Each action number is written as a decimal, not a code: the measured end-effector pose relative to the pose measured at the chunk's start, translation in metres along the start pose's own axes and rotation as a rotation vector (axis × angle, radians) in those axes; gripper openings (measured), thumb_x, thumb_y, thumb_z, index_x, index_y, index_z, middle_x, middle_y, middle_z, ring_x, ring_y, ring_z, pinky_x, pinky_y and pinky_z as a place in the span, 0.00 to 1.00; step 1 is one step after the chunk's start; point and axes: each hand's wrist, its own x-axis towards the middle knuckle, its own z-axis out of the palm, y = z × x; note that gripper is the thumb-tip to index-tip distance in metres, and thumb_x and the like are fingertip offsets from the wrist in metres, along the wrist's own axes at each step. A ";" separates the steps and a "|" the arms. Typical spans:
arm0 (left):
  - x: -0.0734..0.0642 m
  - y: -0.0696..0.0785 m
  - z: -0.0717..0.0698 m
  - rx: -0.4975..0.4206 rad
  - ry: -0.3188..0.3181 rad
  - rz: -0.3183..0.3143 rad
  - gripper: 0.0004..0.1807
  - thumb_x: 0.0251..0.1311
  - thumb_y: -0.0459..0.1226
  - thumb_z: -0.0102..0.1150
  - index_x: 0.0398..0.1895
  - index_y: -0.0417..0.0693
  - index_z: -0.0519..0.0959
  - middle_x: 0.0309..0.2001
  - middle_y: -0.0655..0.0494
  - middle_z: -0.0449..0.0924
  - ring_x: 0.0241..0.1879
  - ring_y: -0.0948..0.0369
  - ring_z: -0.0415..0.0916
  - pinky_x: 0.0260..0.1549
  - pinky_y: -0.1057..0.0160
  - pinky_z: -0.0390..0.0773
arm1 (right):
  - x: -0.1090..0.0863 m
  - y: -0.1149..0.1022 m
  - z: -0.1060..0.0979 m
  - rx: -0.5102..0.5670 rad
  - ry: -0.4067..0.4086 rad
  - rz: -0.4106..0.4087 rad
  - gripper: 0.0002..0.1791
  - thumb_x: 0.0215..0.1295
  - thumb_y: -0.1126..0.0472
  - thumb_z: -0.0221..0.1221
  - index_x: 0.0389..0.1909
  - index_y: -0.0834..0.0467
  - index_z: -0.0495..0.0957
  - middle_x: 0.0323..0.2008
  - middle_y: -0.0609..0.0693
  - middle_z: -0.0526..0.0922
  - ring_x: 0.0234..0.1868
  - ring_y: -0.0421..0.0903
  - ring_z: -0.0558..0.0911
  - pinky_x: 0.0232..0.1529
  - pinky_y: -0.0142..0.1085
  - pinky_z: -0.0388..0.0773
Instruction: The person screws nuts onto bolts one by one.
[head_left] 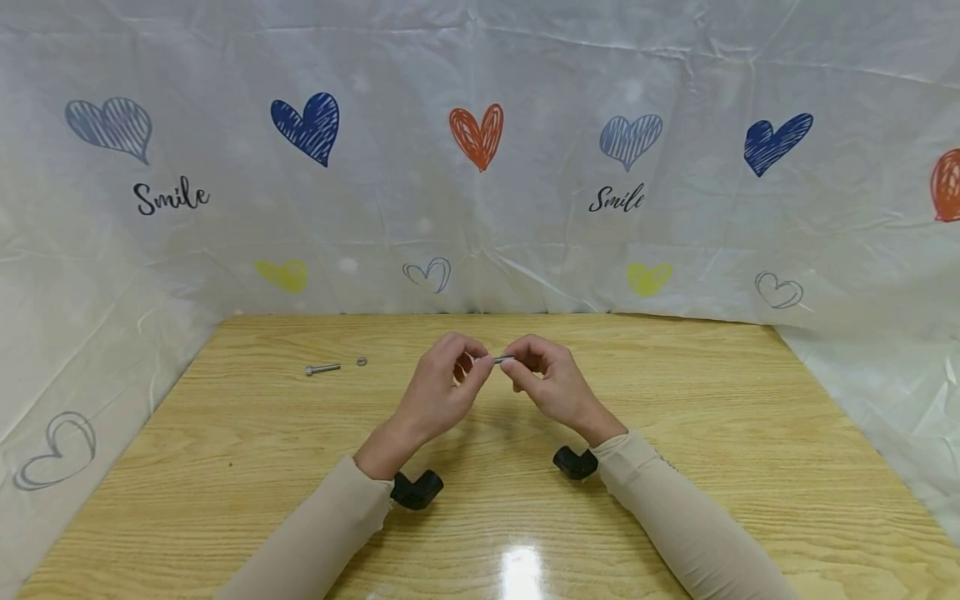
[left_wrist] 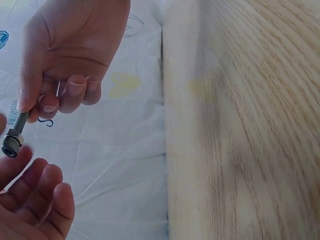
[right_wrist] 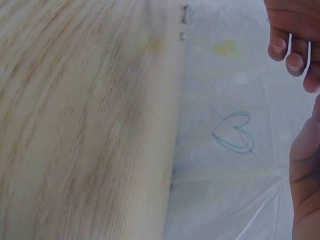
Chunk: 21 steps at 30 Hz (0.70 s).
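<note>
Both hands meet over the table, holding a small metal bolt (head_left: 504, 359) between them. My right hand (head_left: 553, 379) pinches its threaded shank between thumb and fingers. At the other end, fingertips of my left hand (head_left: 438, 387) lie on either side of the bolt's head. The left wrist view shows the bolt (left_wrist: 20, 122) closer: a round head with a socket, and a nut-like collar (left_wrist: 14, 134) beside it. The right wrist view shows parts of both hands, the bolt out of sight.
Left of the hands, a second bolt (head_left: 324, 368) lies on the wooden table (head_left: 675, 375) with a small nut (head_left: 362, 362) beside it. A white cloth (head_left: 540, 242) printed with hearts stands behind the table's far edge. Black wrist-worn pieces (head_left: 417, 490) show by both sleeves.
</note>
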 end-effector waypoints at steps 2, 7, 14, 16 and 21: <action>0.000 0.000 0.000 -0.002 0.002 0.000 0.08 0.63 0.36 0.61 0.41 0.43 0.74 0.36 0.54 0.73 0.31 0.59 0.70 0.28 0.58 0.76 | 0.000 0.000 0.000 0.002 -0.001 -0.001 0.03 0.67 0.71 0.55 0.38 0.67 0.76 0.26 0.51 0.77 0.24 0.60 0.75 0.26 0.34 0.73; 0.001 -0.001 -0.001 0.017 0.001 0.045 0.12 0.57 0.29 0.65 0.40 0.42 0.73 0.36 0.52 0.73 0.31 0.59 0.71 0.28 0.58 0.76 | 0.000 0.001 0.000 0.011 -0.004 -0.003 0.03 0.67 0.71 0.55 0.38 0.68 0.76 0.24 0.51 0.76 0.24 0.64 0.73 0.26 0.34 0.72; 0.000 -0.002 0.000 0.021 -0.008 0.049 0.08 0.60 0.29 0.62 0.39 0.42 0.73 0.37 0.53 0.73 0.31 0.62 0.70 0.27 0.58 0.76 | 0.000 0.001 0.000 0.006 -0.002 0.016 0.05 0.68 0.70 0.55 0.39 0.69 0.76 0.26 0.51 0.77 0.25 0.64 0.74 0.26 0.34 0.72; 0.000 -0.002 0.000 0.015 -0.012 0.040 0.07 0.61 0.30 0.61 0.39 0.43 0.74 0.37 0.54 0.73 0.31 0.62 0.69 0.27 0.58 0.76 | 0.000 0.001 0.000 0.001 0.000 0.022 0.06 0.68 0.69 0.55 0.39 0.70 0.76 0.26 0.51 0.77 0.25 0.61 0.75 0.26 0.34 0.72; 0.001 -0.002 -0.001 0.014 -0.018 0.030 0.05 0.62 0.31 0.61 0.39 0.44 0.75 0.37 0.54 0.74 0.31 0.62 0.69 0.28 0.56 0.76 | 0.000 0.001 -0.001 0.001 -0.001 0.030 0.05 0.68 0.68 0.55 0.39 0.69 0.76 0.27 0.51 0.77 0.25 0.59 0.75 0.26 0.34 0.72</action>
